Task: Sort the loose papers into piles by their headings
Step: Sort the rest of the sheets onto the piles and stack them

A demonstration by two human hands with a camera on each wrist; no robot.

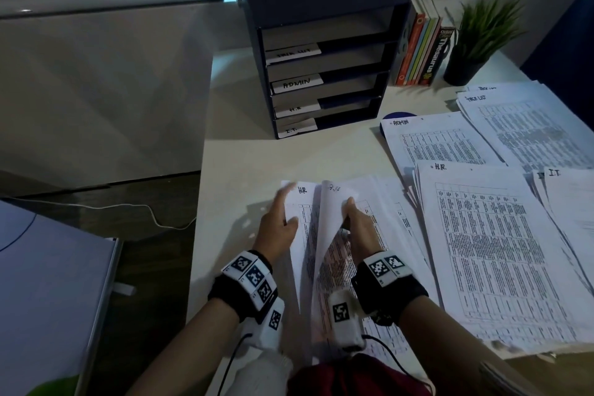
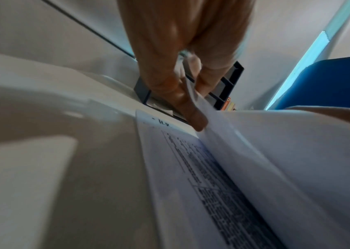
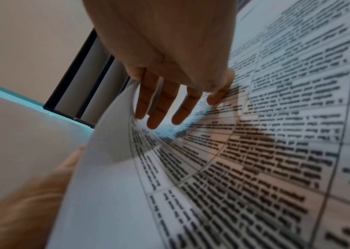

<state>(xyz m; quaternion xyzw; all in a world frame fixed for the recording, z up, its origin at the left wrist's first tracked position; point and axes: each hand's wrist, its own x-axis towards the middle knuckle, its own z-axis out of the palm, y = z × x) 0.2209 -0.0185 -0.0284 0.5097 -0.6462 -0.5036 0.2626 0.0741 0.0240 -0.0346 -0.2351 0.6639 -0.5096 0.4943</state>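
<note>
Matt white printed paper sheets (image 1: 488, 254), smooth cream desk (image 1: 244, 164), dark plastic tray rack (image 1: 321, 42)

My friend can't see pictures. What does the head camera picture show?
Two hands, left hand and right hand, lift a sheet off loose papers on a desk. Sorted piles lie to the right, a labelled tray rack behind.
</note>
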